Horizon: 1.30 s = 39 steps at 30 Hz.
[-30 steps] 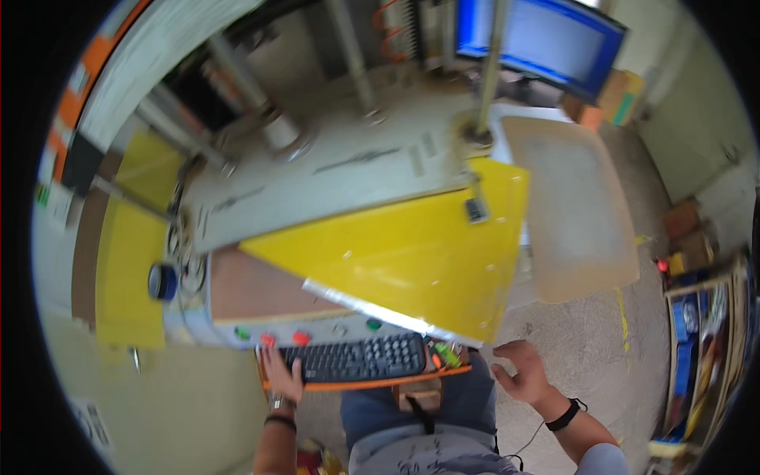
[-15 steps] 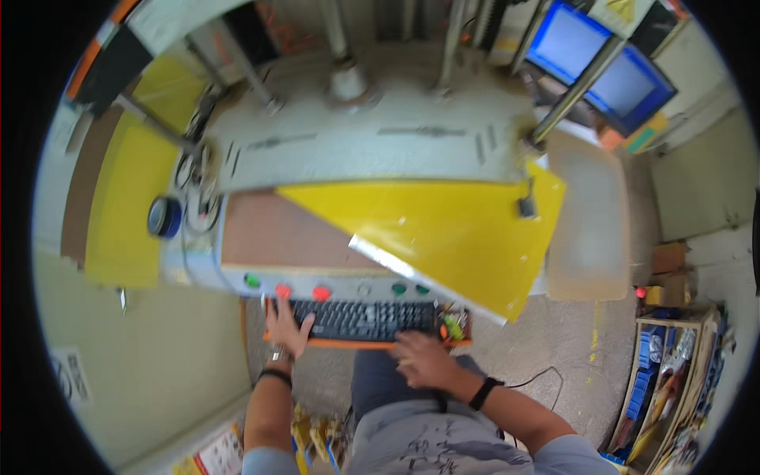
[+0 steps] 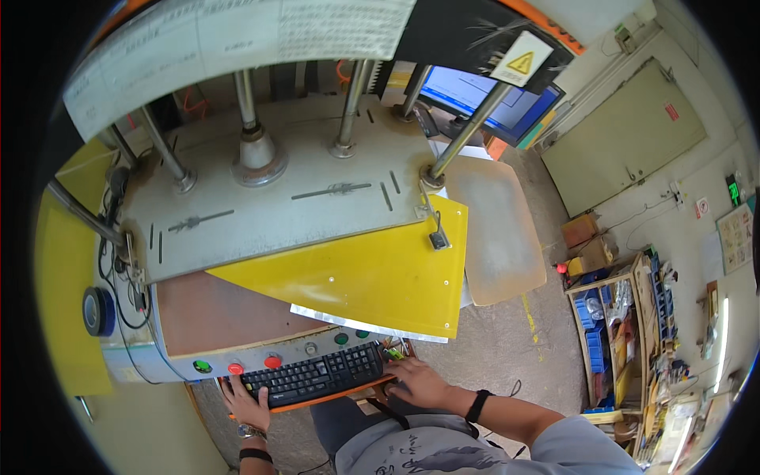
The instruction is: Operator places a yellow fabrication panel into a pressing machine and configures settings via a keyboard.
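The room is bright, and the light falls quite evenly, with mostly soft shadows. Near the right rim a white tube light (image 3: 722, 344) shines very strongly, and the monitor (image 3: 491, 103) gives its own bluish glow. The metal columns (image 3: 470, 128) carry narrow highlights, while the yellow sheet (image 3: 372, 277) has a mild sheen. The keyboard (image 3: 317, 376) looks rather sharp. Toward the round black border, the wooden shelf (image 3: 606, 279) leans strongly, and small details become soft.

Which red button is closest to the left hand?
The left red button, beside the bright green button. It sits just beyond the left hand; the right red button is farther from those fingers.
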Available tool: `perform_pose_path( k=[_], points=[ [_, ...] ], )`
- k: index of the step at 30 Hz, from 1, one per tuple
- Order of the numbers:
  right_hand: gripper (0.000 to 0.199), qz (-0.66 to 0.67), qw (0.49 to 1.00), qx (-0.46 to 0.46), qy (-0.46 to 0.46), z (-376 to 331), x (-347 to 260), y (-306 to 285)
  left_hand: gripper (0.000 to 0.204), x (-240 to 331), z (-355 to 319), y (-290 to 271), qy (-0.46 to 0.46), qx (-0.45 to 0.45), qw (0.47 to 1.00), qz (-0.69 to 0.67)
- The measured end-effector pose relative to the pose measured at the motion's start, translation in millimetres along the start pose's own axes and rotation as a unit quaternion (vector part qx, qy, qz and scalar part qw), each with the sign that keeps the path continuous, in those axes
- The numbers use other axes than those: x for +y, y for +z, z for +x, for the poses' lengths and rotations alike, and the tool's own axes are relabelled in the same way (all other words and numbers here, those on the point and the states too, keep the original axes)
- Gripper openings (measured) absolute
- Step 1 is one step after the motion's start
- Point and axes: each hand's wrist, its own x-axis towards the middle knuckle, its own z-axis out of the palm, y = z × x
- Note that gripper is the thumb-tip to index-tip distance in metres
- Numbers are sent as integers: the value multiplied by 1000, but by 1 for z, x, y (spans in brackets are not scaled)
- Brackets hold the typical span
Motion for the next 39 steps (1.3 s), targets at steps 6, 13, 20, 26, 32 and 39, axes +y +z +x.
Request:
perform_pose_path(
  k=[6, 13, 20, 26, 32, 39],
  points=[
    [44, 29, 998, 18, 44, -40, 25, -45, 87, 14, -7, 7, -28, 45, 998, -23],
    [40, 21, 994, 83, 63, -68, 76, -79, 86, 19, -11, 19, -98, 21, 995, 15],
    [36, 23, 993, 103, 48, -70, 72, -85, 76, 60, -17, 30, -16, 120, 991, -62],
    [35, 43, 997, 39, 51, -73, 67, -74, 59, 164, -65, 39, 105, 75, 983, -131],
    [38, 34, 997, 37, 53, -78, 90, -75, 72, 203, -58, 35, 138, 71, 981, -116],
    [34, 49, 996, 65, 19, -71, 96, -103, 67, 187, -65, 43, 118, 57, 987, -90]
  ],
)
